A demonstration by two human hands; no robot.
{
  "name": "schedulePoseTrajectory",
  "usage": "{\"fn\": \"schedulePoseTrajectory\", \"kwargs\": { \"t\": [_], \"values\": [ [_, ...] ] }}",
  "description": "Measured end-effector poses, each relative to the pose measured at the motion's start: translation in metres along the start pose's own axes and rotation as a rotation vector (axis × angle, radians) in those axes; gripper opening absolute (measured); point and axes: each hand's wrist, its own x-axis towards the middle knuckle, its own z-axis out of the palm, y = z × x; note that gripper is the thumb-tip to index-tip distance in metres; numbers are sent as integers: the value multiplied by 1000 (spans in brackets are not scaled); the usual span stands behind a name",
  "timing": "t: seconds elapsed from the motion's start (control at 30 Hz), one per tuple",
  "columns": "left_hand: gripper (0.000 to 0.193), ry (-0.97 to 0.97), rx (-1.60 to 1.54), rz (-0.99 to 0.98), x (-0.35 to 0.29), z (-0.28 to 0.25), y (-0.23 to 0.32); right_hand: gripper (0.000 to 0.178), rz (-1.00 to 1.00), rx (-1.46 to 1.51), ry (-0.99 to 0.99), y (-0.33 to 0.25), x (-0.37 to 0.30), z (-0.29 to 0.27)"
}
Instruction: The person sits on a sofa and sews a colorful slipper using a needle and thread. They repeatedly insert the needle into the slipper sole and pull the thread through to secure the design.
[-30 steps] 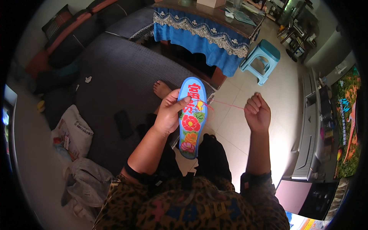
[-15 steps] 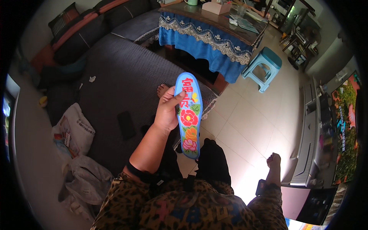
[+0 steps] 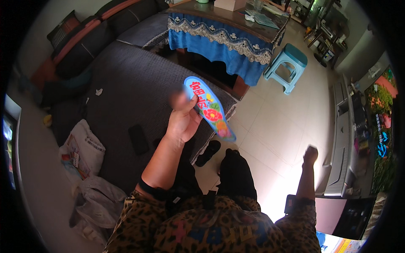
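Observation:
My left hand [image 3: 184,120] pinches an embroidered shoe insole [image 3: 207,107] near its left edge, thumb lying on its patterned face. The insole has a blue border, red stitched characters at its far end, and red, orange and pink flowers with green leaves. It slants, its near end pointing right. Well out to the right, over the floor, my right hand [image 3: 310,155] is closed and a little blurred. Whatever its fingers may hold is too small to see.
A dark quilted sofa [image 3: 122,80] carries a phone [image 3: 138,139], a white bag [image 3: 85,147] and crumpled grey cloth [image 3: 99,202]. Ahead stands a table with a blue skirt [image 3: 219,55], beside a blue plastic stool [image 3: 288,65]. A grey cabinet [image 3: 339,152] lines the right side.
The insole has tilted, its near end swinging right and away from me. My right hand has moved farther out and slightly right, still closed.

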Motion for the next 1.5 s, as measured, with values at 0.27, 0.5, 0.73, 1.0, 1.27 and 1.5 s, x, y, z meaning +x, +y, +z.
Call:
{"fn": "schedulePoseTrajectory", "kwargs": {
  "t": [0.27,0.5,0.73,1.0,1.27,1.5],
  "values": [
    [55,-329,-460,-357,-7,7,-4,10,-545,662,-562,-344,-186,16],
    [88,-409,-485,-364,-22,17,-4,13,-1206,532,-437,-441,-274,24],
    [90,-425,-470,-227,-19,0,-8,20,-1424,315,-341,-455,-292,30],
    [93,-445,-523,-228,-17,-9,-11,21,-1556,358,-209,-452,-296,35],
    [94,-492,-576,-238,-18,-8,-12,24,-1572,326,-247,-453,-296,31],
    [94,-508,-625,-257,-18,-8,-11,23,-1569,324,-259,-453,-297,30]
  ]
}}
